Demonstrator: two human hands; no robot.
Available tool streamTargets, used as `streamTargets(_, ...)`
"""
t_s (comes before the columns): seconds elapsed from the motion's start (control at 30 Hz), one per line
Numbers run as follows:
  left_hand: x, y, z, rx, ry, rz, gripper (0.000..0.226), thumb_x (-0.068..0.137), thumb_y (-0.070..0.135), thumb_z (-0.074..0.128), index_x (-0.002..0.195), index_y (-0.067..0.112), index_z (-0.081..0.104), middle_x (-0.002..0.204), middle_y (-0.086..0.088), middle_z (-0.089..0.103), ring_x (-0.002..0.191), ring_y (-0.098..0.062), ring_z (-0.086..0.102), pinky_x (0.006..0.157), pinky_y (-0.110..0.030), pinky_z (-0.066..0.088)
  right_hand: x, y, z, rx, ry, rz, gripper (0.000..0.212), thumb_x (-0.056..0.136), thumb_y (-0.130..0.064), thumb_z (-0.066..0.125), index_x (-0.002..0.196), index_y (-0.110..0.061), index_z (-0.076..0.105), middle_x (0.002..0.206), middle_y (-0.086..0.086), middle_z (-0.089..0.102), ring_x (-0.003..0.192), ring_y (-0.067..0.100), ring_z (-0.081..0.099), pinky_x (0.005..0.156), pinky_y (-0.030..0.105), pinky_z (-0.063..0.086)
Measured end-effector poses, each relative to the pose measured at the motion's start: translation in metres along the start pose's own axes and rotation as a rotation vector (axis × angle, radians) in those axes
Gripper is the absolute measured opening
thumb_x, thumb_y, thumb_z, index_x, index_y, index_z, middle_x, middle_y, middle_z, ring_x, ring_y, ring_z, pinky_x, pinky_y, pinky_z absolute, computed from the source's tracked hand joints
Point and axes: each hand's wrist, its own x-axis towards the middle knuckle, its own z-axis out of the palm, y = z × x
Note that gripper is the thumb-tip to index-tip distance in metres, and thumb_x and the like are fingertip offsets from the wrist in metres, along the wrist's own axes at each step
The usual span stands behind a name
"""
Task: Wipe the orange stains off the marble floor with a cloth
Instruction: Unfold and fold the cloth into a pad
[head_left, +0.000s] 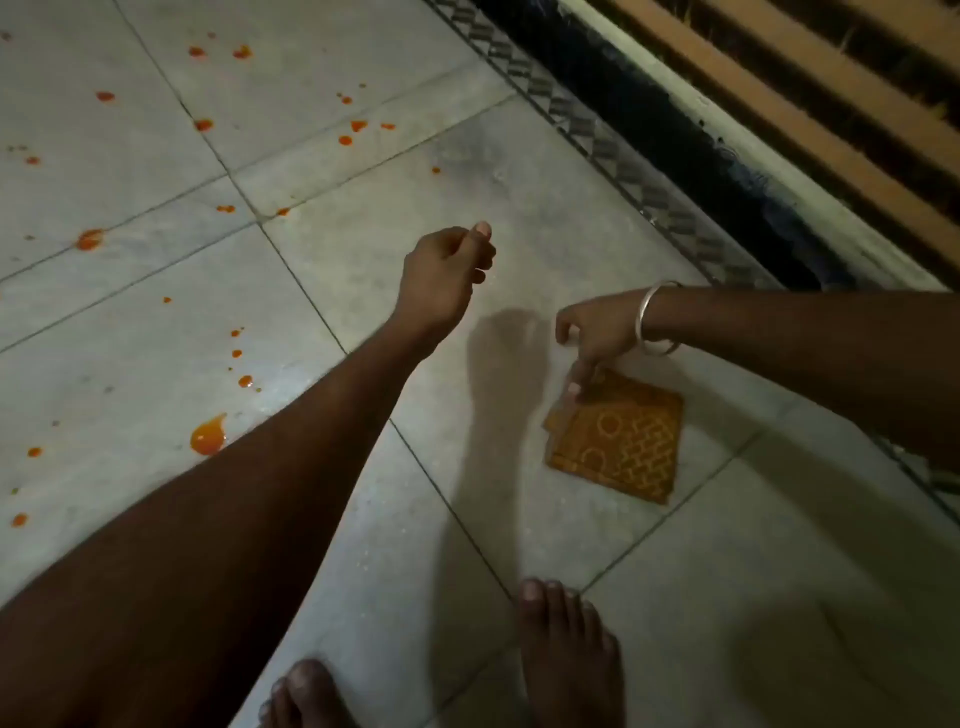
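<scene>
A folded orange patterned cloth (621, 439) lies flat on the pale marble floor (519, 197), right of centre. My right hand (592, 338), a bangle on its wrist, reaches down and touches the cloth's upper left corner with its fingertips; the cloth still rests on the floor. My left hand (447, 270) hovers above the floor in the middle, fingers loosely curled around nothing. Orange stains are scattered over the left half of the floor: a large drop (209, 436) beside my left forearm, another (89, 239) further left, and several small spots (357, 126) towards the top.
My two bare feet (566, 654) stand at the bottom edge. A dark patterned border strip (613, 135) and a striped wooden structure (810, 104) run diagonally along the upper right.
</scene>
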Motion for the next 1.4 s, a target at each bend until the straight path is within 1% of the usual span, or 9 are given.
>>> streamTargets(0.2,-0.013,-0.005,0.022,0.023,-0.075,-0.023,0.043,0.108,0.042,0.05,0.099,0.009,0.076,0.096,-0.003,0.077,0.089,-0.02,0.073,0.085,-0.042,0.059,-0.001,0.015,0.045,0.098,0.108,-0.008,0.055,0.064,-0.024,0.093,0.107,-0.017,0.06,0.092,0.001,0.065,0.082,0.019,0.061,0.069,0.034,0.052)
streamTargets(0.3,-0.017,-0.01,0.021,0.01,-0.121,-0.03,0.043,0.106,0.045,0.053,0.102,0.008,0.076,0.099,-0.005,0.077,0.093,-0.02,0.073,0.087,-0.044,0.059,-0.002,0.015,0.016,0.128,-0.136,-0.09,0.024,0.074,-0.021,0.087,0.091,-0.012,0.074,0.081,0.003,0.071,0.077,0.017,0.064,0.069,0.03,0.05)
streamTargets(0.47,-0.003,-0.01,-0.001,-0.117,-0.36,-0.172,0.047,0.099,0.059,0.059,0.117,0.018,0.075,0.116,-0.006,0.076,0.11,-0.022,0.072,0.104,-0.047,0.055,0.0,0.0,-0.067,0.453,-0.286,-0.22,0.033,0.083,-0.016,0.076,0.115,-0.012,0.071,0.118,0.009,0.073,0.111,0.023,0.068,0.098,0.039,0.054)
streamTargets(0.57,0.001,-0.002,-0.017,-0.329,-0.492,-0.224,0.051,0.103,0.06,0.047,0.133,0.023,0.068,0.128,-0.004,0.074,0.119,-0.022,0.07,0.106,-0.04,0.052,0.003,-0.015,-0.111,0.631,-0.218,-0.321,0.038,0.08,-0.021,0.073,0.117,-0.017,0.069,0.117,0.002,0.073,0.11,0.018,0.069,0.092,0.037,0.055)
streamTargets(0.77,0.027,0.014,-0.073,-0.44,-0.383,-0.104,0.048,0.105,0.05,0.048,0.137,0.018,0.063,0.134,-0.014,0.069,0.124,-0.034,0.066,0.106,-0.048,0.053,0.017,-0.04,-0.154,0.958,-0.04,-0.518,0.028,0.084,-0.015,0.068,0.112,-0.018,0.066,0.108,-0.002,0.073,0.105,0.015,0.07,0.088,0.034,0.059)
streamTargets(0.97,0.036,0.032,-0.112,-0.318,0.071,0.012,0.021,0.099,0.033,0.068,0.105,0.013,0.07,0.09,-0.001,0.076,0.084,-0.02,0.074,0.072,-0.035,0.06,0.035,-0.091,-0.15,1.152,0.385,-0.498,0.046,0.088,-0.027,0.076,0.13,-0.016,0.06,0.125,0.009,0.067,0.121,0.028,0.062,0.1,0.039,0.054)
streamTargets(1.1,0.035,0.034,-0.121,-0.404,0.255,0.015,0.045,0.089,0.034,0.081,0.111,-0.001,0.064,0.096,-0.02,0.076,0.092,-0.039,0.075,0.087,-0.054,0.059,0.025,-0.127,-0.133,1.191,0.136,-0.614,0.047,0.092,-0.043,0.066,0.13,-0.016,0.062,0.125,0.012,0.069,0.116,0.026,0.067,0.096,0.039,0.058)
streamTargets(1.27,0.029,0.032,-0.128,-0.5,0.242,-0.038,0.06,0.078,0.043,0.086,0.12,0.006,0.065,0.107,-0.012,0.078,0.1,-0.031,0.077,0.095,-0.055,0.06,0.02,-0.147,-0.119,1.094,0.18,-0.741,0.054,0.083,-0.007,0.077,0.132,-0.025,0.062,0.114,0.004,0.075,0.106,0.012,0.072,0.086,0.026,0.058)
streamTargets(1.4,0.028,0.03,-0.136,-0.595,0.169,-0.042,0.061,0.079,0.032,0.087,0.127,0.004,0.063,0.114,-0.015,0.077,0.106,-0.033,0.076,0.096,-0.051,0.059,0.016,-0.146,-0.124,1.118,0.154,-0.731,0.055,0.089,-0.004,0.071,0.14,-0.019,0.057,0.12,0.006,0.074,0.11,0.016,0.071,0.085,0.025,0.059)
